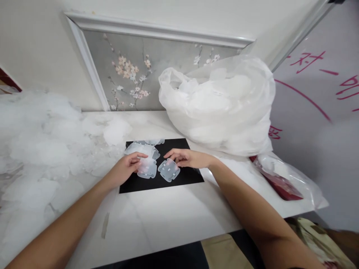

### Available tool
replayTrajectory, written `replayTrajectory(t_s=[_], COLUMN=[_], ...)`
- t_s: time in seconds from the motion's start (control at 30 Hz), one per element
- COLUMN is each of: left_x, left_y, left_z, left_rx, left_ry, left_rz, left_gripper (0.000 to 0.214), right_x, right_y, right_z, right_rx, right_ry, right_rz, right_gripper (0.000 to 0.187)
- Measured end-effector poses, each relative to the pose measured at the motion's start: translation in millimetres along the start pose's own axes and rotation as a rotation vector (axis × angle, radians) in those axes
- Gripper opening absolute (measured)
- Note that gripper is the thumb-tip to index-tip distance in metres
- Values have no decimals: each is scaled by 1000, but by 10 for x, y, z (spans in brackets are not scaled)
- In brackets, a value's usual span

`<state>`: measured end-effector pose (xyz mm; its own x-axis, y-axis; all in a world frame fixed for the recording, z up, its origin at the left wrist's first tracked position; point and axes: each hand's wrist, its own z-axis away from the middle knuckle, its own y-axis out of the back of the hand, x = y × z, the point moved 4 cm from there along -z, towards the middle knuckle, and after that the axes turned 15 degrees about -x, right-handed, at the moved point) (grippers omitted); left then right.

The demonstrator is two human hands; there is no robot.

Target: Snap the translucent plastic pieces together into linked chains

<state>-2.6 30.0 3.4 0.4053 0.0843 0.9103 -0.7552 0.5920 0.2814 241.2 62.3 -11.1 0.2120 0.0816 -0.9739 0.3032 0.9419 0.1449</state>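
Over a black mat (162,185) on the table, each of my hands has a thin translucent plastic piece with notched edges and small holes. My left hand (129,164) pinches the left piece (147,170) at its upper left edge. Thumb and fingers of my right hand (185,157) close on the upper right edge of the other piece (168,172). The two pieces lie side by side, slightly apart. Behind my left hand, several similar pieces (140,147) overlap at the mat's far left corner.
A large heap of translucent pieces (33,138) covers the table's left side. A full white plastic bag (221,108) stands behind the mat to the right. Further right lies a clear bag (291,175) over something red. A whiteboard (316,149) with red writing rises at the right.
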Motion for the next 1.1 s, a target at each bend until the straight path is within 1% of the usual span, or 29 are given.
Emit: replayTrajectory(t_s=[0.13,0.27,0.33,0.47,0.53,0.7,0.87,1.1], left_x=[15,-33,-67,-122,-134,-77,18,-31], left_y=[13,36,54,71,70,42,5,35], left_z=[20,13,4,-4,1,36,64,50], left_rx=[-27,-111,-169,-294,-332,-338,-309,-311], left_ry=[22,22,2,-84,-109,-107,-94,-104], left_rz=[75,146,130,66,22,-78,-106,-111], left_gripper=[36,38,42,58,60,60,60,62], right_x=[15,14,-2,-23,-27,-36,-38,-39], right_y=[24,29,26,18,14,11,12,18], right_z=[14,17,20,23,22,17,14,9], right_rx=[2,-8,-5,-6,-14,-19,-2,-15], right_ry=[11,22,32,30,25,25,21,24], right_rz=[21,38,50,67,71,100,118,118], right_gripper=[48,52,52,51,49,47,45,42])
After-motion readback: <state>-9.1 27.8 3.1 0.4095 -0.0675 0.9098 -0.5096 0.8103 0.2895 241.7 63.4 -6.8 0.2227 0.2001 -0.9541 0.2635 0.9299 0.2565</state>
